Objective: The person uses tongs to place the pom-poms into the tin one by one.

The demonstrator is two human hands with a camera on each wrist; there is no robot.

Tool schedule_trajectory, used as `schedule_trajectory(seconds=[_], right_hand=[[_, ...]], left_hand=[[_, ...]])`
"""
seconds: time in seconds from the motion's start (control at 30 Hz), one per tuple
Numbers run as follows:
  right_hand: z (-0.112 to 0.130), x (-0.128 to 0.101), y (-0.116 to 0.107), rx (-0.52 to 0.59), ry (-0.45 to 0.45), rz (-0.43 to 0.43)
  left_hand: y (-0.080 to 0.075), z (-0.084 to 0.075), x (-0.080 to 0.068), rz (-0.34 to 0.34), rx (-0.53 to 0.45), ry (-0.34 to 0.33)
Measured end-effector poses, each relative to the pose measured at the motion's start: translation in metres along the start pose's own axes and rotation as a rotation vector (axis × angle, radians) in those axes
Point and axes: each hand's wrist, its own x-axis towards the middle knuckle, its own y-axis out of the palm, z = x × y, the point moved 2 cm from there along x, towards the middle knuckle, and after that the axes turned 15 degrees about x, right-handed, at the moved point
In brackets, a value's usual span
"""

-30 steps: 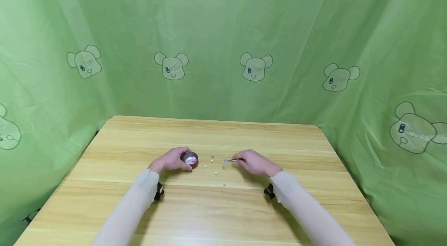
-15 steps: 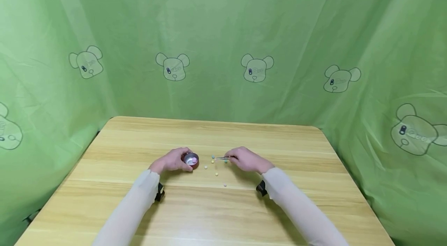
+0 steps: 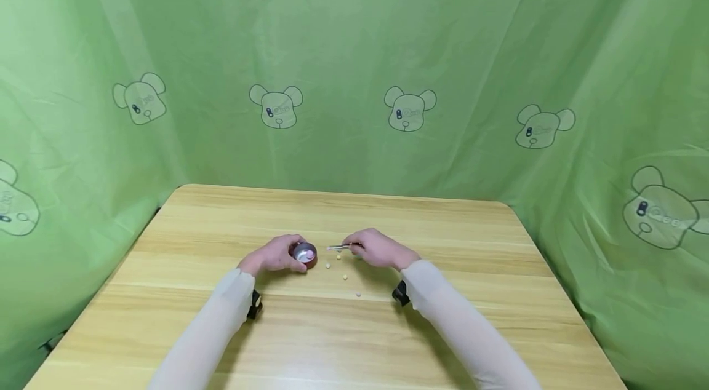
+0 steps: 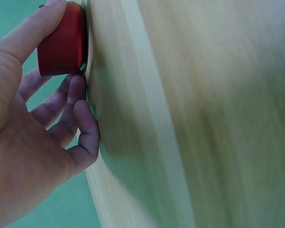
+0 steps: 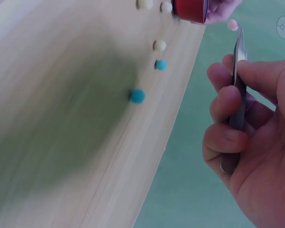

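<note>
Metal tweezers (image 5: pixel 238 90) (pink bead (image 5: pixel 232 24) pinched) near red cup (image 5: pixel 190 9).

Cup (image 3: pixel 304 253): red outside, silver inside. Tweezers (image 5: pixel 238 90): silver metal, pale pink bead (image 5: pixel 232 24) at the tip. Loose beads on the table: two teal (image 5: pixel 137 96), the rest cream/pale yellow (image 5: pixel 159 45). Table (image 3: pixel 343 341): light wood grain, yellowish. Backdrop (image 3: pixel 354 58): green cloth, outlined bear-head print. Sleeves (image 3: pixel 205 334): sheer off-white. Wrist straps: black.
</note>
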Motion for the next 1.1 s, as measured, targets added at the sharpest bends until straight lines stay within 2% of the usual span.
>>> schedule_trajectory(seconds=[0.5, 0.83, 1.1], right_hand=[[0.006, 0.018, 0.015, 0.019, 0.013, 0.029], [0.007, 0.026, 0.021, -0.013, -0.013, 0.053], [0.006, 0.030, 0.027, -0.012, 0.009, 0.047]], left_hand=[[0.001, 0.000, 0.000, -0.007, 0.001, 0.000], [0.001, 0.002, 0.001, -0.007, 0.012, -0.003], [0.001, 0.002, 0.000, -0.007, 0.013, -0.014]])
